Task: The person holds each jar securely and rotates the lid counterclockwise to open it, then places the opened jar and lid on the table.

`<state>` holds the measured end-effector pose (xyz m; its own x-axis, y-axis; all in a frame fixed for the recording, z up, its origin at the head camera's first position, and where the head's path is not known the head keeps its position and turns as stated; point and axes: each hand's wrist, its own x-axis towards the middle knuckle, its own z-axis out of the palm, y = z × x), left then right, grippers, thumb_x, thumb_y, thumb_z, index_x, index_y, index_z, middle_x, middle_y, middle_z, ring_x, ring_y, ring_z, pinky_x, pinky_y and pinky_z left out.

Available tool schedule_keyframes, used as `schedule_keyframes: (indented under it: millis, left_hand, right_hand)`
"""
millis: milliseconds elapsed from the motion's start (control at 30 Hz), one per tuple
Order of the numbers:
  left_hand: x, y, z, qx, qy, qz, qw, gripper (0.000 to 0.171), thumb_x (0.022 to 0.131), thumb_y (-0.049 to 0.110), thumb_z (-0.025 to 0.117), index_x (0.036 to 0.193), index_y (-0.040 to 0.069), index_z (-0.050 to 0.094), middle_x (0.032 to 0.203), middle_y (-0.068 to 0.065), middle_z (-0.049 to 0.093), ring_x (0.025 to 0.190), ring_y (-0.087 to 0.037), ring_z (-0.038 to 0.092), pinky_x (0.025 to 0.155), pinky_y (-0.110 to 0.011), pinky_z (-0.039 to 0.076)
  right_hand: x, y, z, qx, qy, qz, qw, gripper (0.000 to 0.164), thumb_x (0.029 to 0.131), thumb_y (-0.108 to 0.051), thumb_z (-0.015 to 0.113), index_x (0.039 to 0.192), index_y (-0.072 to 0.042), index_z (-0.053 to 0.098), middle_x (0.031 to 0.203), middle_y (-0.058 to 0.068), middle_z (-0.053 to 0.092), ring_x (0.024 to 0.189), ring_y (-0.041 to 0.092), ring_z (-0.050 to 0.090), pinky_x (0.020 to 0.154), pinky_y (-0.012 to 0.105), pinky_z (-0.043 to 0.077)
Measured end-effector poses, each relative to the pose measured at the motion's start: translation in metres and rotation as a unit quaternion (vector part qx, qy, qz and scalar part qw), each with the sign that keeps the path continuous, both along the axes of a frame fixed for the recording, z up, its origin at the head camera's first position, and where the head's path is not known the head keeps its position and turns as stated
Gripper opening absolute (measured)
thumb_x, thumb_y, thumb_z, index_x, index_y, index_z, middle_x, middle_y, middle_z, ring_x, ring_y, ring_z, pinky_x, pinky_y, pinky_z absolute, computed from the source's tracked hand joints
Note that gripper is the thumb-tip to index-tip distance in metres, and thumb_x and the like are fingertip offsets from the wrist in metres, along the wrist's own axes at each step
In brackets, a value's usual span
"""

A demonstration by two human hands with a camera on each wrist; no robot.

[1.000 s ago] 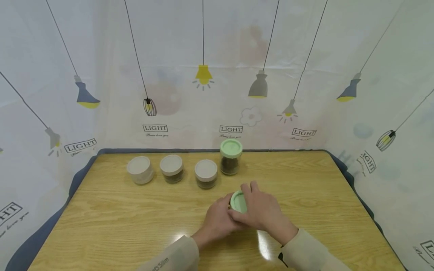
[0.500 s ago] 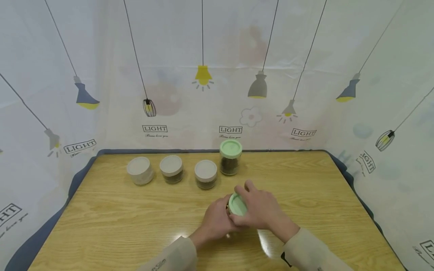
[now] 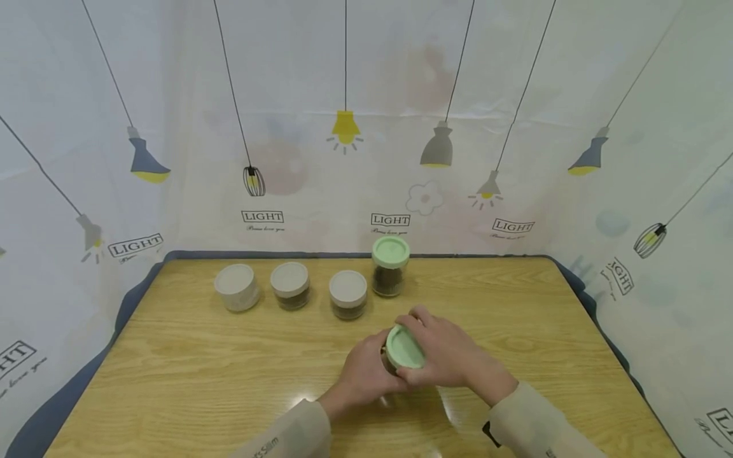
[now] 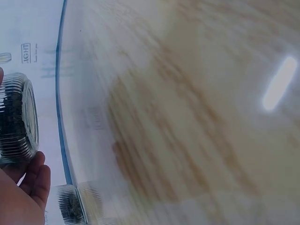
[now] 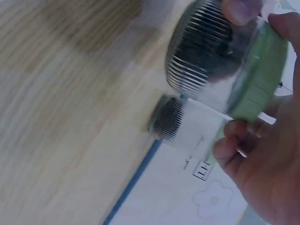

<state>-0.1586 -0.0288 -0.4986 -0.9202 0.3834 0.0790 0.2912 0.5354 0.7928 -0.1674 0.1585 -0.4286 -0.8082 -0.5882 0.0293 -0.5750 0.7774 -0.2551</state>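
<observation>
Above the front middle of the table, my left hand [image 3: 366, 370] grips a ribbed clear jar [image 5: 199, 49] with dark contents. My right hand [image 3: 449, 353] holds the jar's light green lid [image 3: 405, 347] by its edge, fingers on the far side and thumb on the near side. The lid sits at the jar's mouth, tilted in the head view; whether it is seated or loose I cannot tell. In the left wrist view, the jar's ribbed base [image 4: 30, 115] faces the camera side, and fingers [image 4: 37, 180] of the left hand curl beneath it.
A second jar with a green lid [image 3: 390, 253] and dark contents stands upright at the back. Left of it are three shorter jars with white lids: one nearest [image 3: 348, 289], one in the middle [image 3: 289, 280], one far left [image 3: 236, 280]. Printed cloth surrounds the wooden table [image 3: 229, 381].
The lid and my right hand have shifted slightly, and the lid looks more tilted and turned than before. My left hand has moved a little left. The standing jars have stayed put.
</observation>
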Motion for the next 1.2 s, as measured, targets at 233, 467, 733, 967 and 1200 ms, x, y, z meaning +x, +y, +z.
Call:
schedule_keyframes:
  millis: [233, 467, 733, 967, 1200]
  left_hand:
    - [0.001, 0.001, 0.001, 0.0, -0.007, 0.009, 0.9999, 0.087, 0.064, 0.061, 0.082, 0.135, 0.018, 0.053, 0.118, 0.006, 0.066, 0.104, -0.009, 0.063, 0.089, -0.03, 0.052]
    - [0.002, 0.004, 0.0, -0.003, -0.004, 0.02, 0.9998, 0.086, 0.065, 0.06, 0.082, 0.134, 0.017, 0.054, 0.115, 0.005, 0.067, 0.1, -0.01, 0.063, 0.086, -0.031, 0.052]
    - [0.001, 0.004, -0.003, -0.021, 0.025, 0.023, 0.9992, 0.084, 0.066, 0.051, 0.084, 0.136, 0.013, 0.054, 0.118, 0.0, 0.067, 0.102, -0.014, 0.063, 0.089, -0.033, 0.051]
    - [0.002, 0.003, -0.001, -0.027, 0.011, 0.025, 0.9993, 0.087, 0.064, 0.052, 0.084, 0.136, 0.014, 0.054, 0.116, 0.002, 0.067, 0.1, -0.012, 0.061, 0.087, -0.033, 0.052]
    - [0.001, 0.003, 0.002, -0.033, 0.016, 0.027, 0.999, 0.089, 0.064, 0.054, 0.084, 0.136, 0.014, 0.054, 0.119, 0.001, 0.067, 0.104, -0.014, 0.063, 0.09, -0.034, 0.052]
  right_hand:
    - [0.006, 0.001, 0.022, 0.016, -0.071, -0.061, 0.995, 0.09, 0.08, -0.068, 0.063, 0.15, -0.016, 0.037, 0.135, 0.009, 0.051, 0.106, 0.025, 0.061, 0.083, 0.045, 0.053]
    - [0.015, -0.013, 0.02, 0.088, 0.025, -0.122, 0.988, 0.094, 0.083, -0.079, 0.046, 0.142, -0.006, 0.044, 0.126, 0.016, 0.055, 0.119, 0.035, 0.052, 0.097, 0.05, 0.046]
    - [0.022, -0.029, 0.003, 0.09, 0.059, -0.178, 0.978, 0.099, 0.078, -0.084, 0.047, 0.129, 0.001, 0.05, 0.112, 0.022, 0.059, 0.103, 0.037, 0.06, 0.085, 0.049, 0.051]
    - [0.023, -0.032, 0.005, 0.069, 0.046, -0.184, 0.979, 0.088, 0.078, -0.075, 0.058, 0.119, 0.002, 0.055, 0.096, 0.015, 0.058, 0.073, 0.026, 0.06, 0.062, 0.039, 0.052]
    - [0.019, -0.03, 0.004, 0.055, 0.047, -0.158, 0.985, 0.08, 0.077, -0.07, 0.063, 0.119, -0.001, 0.055, 0.097, 0.012, 0.056, 0.071, 0.021, 0.056, 0.06, 0.035, 0.051]
